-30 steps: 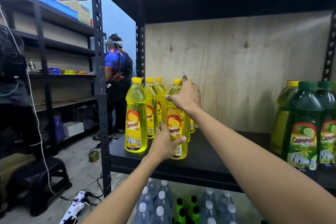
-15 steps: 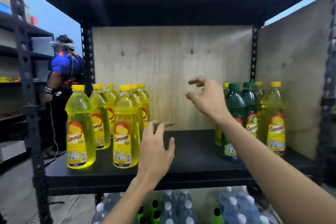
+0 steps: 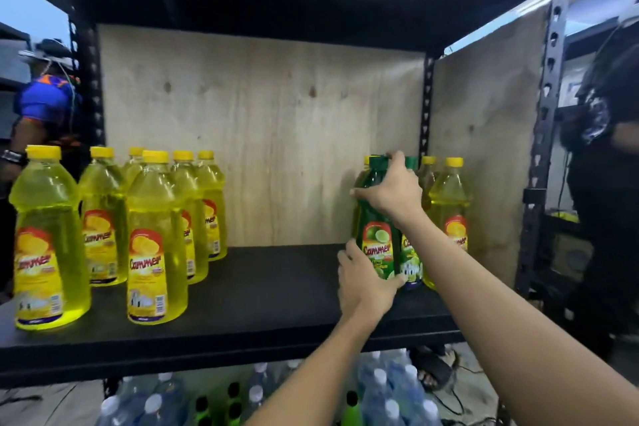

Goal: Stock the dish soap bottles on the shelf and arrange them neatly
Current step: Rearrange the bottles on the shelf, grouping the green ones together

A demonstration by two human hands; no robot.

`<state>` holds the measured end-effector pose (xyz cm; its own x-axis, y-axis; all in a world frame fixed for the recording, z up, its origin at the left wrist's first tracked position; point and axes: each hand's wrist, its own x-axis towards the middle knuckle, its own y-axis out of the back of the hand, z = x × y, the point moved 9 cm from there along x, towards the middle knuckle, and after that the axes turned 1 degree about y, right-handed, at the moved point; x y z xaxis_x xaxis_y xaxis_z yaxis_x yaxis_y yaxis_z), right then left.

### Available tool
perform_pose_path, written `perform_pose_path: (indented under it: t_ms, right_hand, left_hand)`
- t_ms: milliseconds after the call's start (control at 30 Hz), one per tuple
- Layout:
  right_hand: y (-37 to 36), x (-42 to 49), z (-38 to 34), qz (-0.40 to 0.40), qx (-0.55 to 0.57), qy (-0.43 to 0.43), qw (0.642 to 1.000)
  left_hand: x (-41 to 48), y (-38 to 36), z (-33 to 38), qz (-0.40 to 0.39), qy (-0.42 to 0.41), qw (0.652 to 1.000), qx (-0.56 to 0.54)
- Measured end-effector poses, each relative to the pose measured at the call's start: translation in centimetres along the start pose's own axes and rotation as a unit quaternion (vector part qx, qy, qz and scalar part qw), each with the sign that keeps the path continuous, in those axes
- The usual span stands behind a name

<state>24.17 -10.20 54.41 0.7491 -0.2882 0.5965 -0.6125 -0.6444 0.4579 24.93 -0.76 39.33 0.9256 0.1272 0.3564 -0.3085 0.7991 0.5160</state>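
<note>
A green dish soap bottle (image 3: 375, 218) stands at the right of the black shelf (image 3: 262, 290). My right hand (image 3: 392, 190) grips its neck and shoulder from above. My left hand (image 3: 363, 284) holds its lower part at the label. A second green bottle (image 3: 411, 263) stands just behind it, with yellow bottles (image 3: 449, 214) to the right. Several yellow dish soap bottles (image 3: 155, 239) stand in rows on the shelf's left side.
Plywood panels (image 3: 276, 135) close the shelf's back and right side. Water bottles (image 3: 380, 391) and green bottles sit below the shelf. One person in blue (image 3: 45, 104) stands at the left, another in black (image 3: 608, 149) at the right.
Both hands left the yellow bottles on the left, crossed the shelf to the right and took hold of the green bottle. The view turned right with them.
</note>
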Motion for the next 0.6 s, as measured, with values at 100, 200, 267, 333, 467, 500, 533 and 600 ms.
perform_pose_path:
  t_ms: [100,200,267,333,467,500,533,600]
  right_hand:
    - [-0.7,-0.7,-0.1,0.031,-0.017,0.018,0.999]
    - [-0.6,-1.3,-0.8,0.064,-0.037,0.057,0.996]
    - [-0.8,-1.5,-1.5,0.069,-0.014,0.078,0.995]
    - [-1.4,-1.9,-2.6,0.067,-0.002,0.097,0.993]
    - [-4.6,-0.8,-5.4,0.066,0.034,0.122,0.99]
    - [-6.1,-0.2,-6.1,0.061,0.046,0.122,0.99]
    - [-7.5,0.4,-6.7,0.053,0.059,0.121,0.989]
    - [-10.9,1.6,-8.0,0.033,0.073,0.127,0.989]
  left_hand:
    - [-0.1,-0.2,0.0,0.016,0.008,1.0,-0.01]
    - [-0.2,-0.3,0.2,0.034,0.0,0.999,-0.011]
    - [-0.3,0.0,0.1,0.043,-0.007,0.999,-0.012]
    - [0.2,1.0,-0.5,0.061,-0.013,0.998,-0.008]
    - [3.4,5.2,-2.7,0.104,-0.036,0.993,0.031]
    - [4.5,6.3,-3.6,0.115,-0.038,0.992,0.039]
    - [5.6,7.4,-4.6,0.126,-0.037,0.99,0.047]
    - [8.0,9.2,-6.7,0.144,-0.032,0.987,0.061]
